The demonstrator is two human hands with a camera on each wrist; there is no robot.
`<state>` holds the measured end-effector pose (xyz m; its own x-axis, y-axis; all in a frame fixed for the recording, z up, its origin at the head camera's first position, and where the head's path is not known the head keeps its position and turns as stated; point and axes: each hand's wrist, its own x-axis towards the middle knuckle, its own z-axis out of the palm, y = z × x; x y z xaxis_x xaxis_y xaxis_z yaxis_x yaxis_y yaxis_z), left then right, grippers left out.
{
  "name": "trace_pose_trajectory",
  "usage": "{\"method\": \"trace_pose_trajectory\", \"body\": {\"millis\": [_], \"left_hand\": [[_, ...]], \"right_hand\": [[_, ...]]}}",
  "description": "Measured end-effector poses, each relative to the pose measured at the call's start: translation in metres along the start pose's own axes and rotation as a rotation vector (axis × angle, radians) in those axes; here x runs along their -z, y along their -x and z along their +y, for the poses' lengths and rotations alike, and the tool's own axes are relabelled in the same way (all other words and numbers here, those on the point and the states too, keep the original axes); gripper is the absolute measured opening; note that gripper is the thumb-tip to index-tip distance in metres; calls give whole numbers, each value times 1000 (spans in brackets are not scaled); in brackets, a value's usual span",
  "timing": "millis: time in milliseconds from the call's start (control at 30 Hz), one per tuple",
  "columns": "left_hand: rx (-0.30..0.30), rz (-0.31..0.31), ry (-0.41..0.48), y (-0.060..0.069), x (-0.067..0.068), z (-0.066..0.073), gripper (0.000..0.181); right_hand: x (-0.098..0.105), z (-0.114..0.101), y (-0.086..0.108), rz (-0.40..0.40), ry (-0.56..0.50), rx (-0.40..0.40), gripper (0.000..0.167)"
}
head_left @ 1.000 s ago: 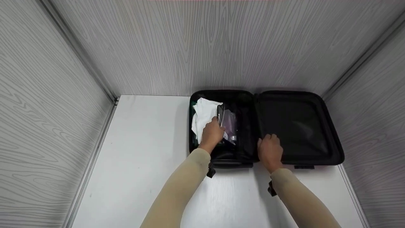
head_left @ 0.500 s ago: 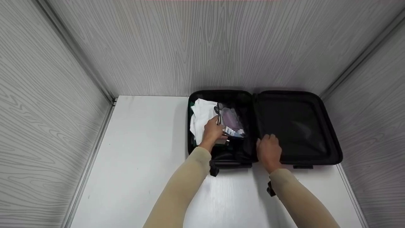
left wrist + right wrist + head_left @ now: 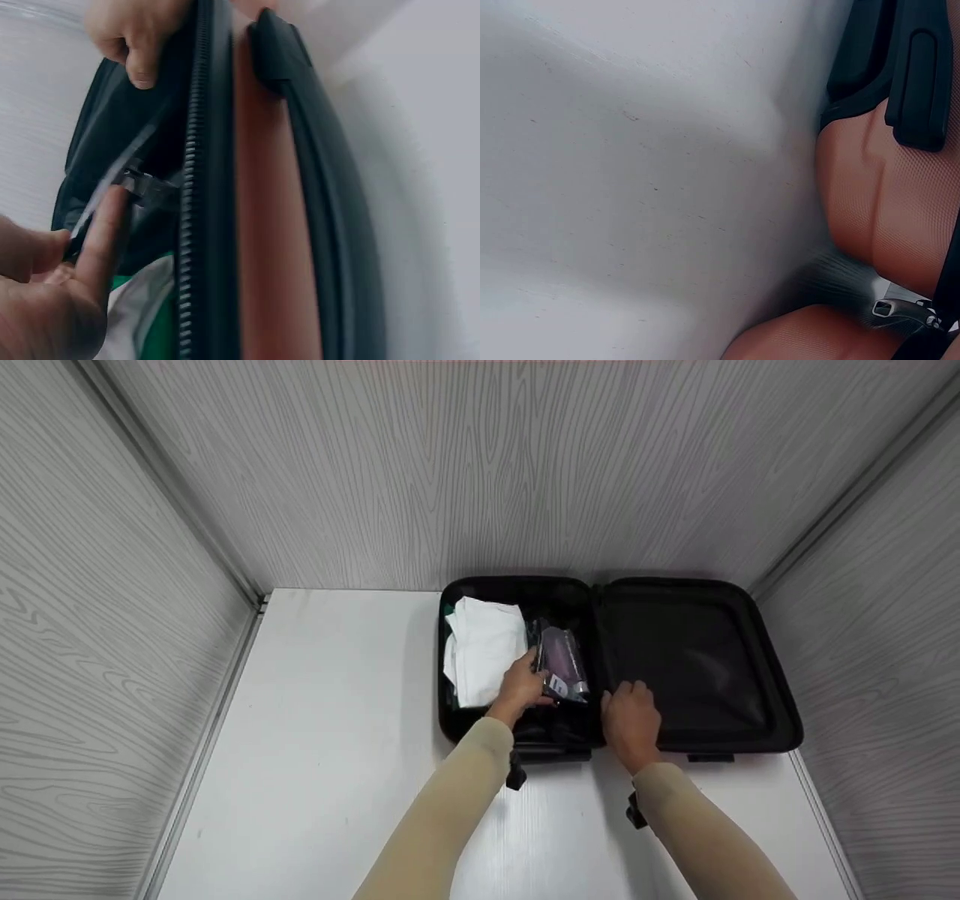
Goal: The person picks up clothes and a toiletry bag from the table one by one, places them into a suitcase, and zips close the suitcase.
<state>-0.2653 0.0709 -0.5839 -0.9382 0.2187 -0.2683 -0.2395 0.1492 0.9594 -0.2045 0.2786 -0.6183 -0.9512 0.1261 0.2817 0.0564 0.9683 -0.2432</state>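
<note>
My left hand (image 3: pixel 521 684) pinches the near-left edge of a clear plastic pouch (image 3: pixel 564 656) with a purple item inside and a white label at its near end. The pouch lies over the left half of an open suitcase (image 3: pixel 705 660). Beside the hand is a folded white cloth (image 3: pixel 491 649). In the left wrist view, thumb and fingers of the left hand (image 3: pixel 64 300) grip a dark edge; clear plastic shows blurred beyond. My right hand (image 3: pixel 631 721) grips the suitcase's near edge by the hinge, fingers curled over it. The right wrist view shows none of its fingers.
The suitcase stands against the back wall (image 3: pixel 510 472) on a white table (image 3: pixel 322 720). Its shell (image 3: pixel 847 195) is orange-red, with a zip pull (image 3: pixel 900 308) near the hinge. Green fabric (image 3: pixel 161 330) lies under white cloth inside. Side walls flank the table.
My left hand has moved right and slightly nearer with the pouch, which has shifted off the white cloth toward the hinge. The right hand has stayed on the suitcase edge.
</note>
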Motion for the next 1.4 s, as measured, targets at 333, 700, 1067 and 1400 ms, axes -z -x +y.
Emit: {"method": "trace_pose_trajectory", "body": {"millis": [333,700,1067,1400], "left_hand": [[-289,185,-998,10,0,-3,41],[-424,250,-1287,15,-2,-10,53],[-363,144,-1403,17,6,-12,38],[-384,94,-1139,20,18,-11,22]], "right_hand": [[2,0,2,-23,1,6,37],[0,0,-2,11,15,14,37],[2,-2,-1,-4,2,16,37],[2,0,-1,-2,-21,6,37]]}}
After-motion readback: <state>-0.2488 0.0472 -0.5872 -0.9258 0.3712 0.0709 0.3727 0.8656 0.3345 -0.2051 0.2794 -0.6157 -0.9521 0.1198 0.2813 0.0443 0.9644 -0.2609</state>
